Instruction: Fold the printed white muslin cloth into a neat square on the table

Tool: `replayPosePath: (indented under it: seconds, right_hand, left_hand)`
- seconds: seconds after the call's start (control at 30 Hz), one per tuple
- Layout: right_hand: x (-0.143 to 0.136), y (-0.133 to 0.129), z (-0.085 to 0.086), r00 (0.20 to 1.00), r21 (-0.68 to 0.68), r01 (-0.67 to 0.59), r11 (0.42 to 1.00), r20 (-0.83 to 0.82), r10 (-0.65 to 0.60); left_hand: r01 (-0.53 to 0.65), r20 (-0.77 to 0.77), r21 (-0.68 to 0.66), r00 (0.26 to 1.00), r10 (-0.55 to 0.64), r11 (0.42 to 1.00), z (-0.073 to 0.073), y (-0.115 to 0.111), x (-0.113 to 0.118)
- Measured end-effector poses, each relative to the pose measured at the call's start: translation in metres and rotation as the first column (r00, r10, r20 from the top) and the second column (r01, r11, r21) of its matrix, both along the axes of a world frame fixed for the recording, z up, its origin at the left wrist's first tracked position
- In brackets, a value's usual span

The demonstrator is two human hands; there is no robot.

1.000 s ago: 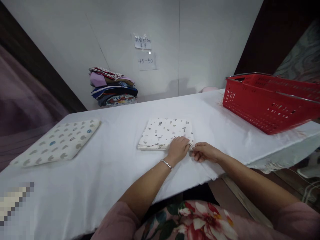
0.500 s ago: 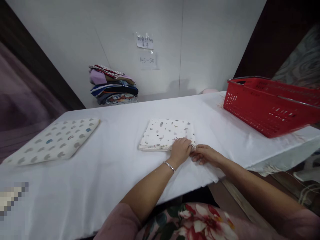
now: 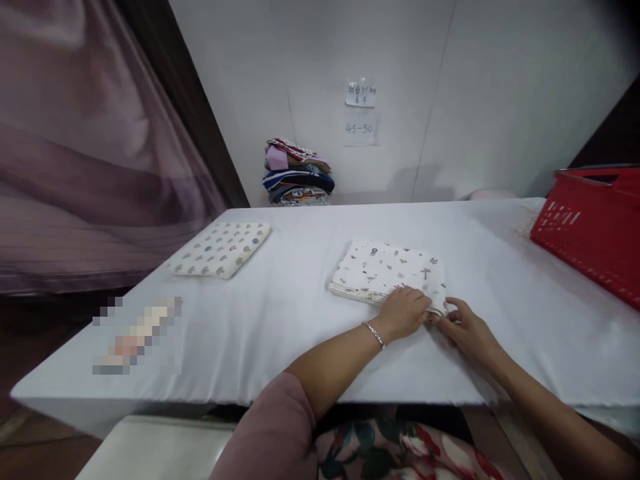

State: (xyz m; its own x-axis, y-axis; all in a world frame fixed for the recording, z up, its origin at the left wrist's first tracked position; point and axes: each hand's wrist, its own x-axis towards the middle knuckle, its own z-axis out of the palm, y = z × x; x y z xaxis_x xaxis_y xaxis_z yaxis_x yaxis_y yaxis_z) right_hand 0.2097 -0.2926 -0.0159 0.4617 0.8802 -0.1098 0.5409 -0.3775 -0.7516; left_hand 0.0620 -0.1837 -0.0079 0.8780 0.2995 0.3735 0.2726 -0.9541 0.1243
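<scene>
A folded white cloth (image 3: 387, 270) with small printed figures lies in several layers on the white-covered table. My left hand (image 3: 404, 311), with a silver bracelet at the wrist, rests on its near edge towards the right corner, fingers together on the fabric. At that same corner my right hand (image 3: 463, 328) has its fingers bent round the cloth's edge, thumb side up. Some of the right fingertips are hidden under the corner.
A folded cream cloth (image 3: 220, 250) with grey prints lies at the left, with a blurred-out item nearer me. Folded clothes (image 3: 299, 175) are piled by the wall. A red basket (image 3: 590, 233) stands at the right on the white tablecloth (image 3: 280, 347).
The view has swung left, so things appear further right. Both hands remain at the cloth's near right corner, and the cloth looks slightly turned.
</scene>
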Motion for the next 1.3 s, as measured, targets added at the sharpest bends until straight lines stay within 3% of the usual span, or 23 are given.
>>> replayPosePath:
  seconds: [0.23,0.43,0.83,1.3]
  right_hand:
    - [-0.005,0.003,0.009,0.917,-0.125,0.009,0.992,0.396,0.041]
    - [-0.01,0.006,0.011,0.837,-0.156,0.022,0.987,0.543,0.068]
    - [-0.016,0.008,0.012,0.805,-0.188,0.011,0.982,0.584,0.102]
    - [-0.008,0.005,0.011,0.793,-0.188,0.01,0.982,0.6,0.107]
  left_hand:
    - [-0.063,-0.066,0.08,0.995,0.069,0.995,0.008,0.019,-0.041]
    - [-0.209,-0.063,0.022,0.976,0.21,0.978,0.012,0.036,-0.078]
    - [-0.43,0.006,-0.006,0.903,0.43,0.903,0.006,0.071,-0.128]
    - [-0.438,0.053,-0.044,0.896,0.44,0.898,-0.005,0.072,-0.144]
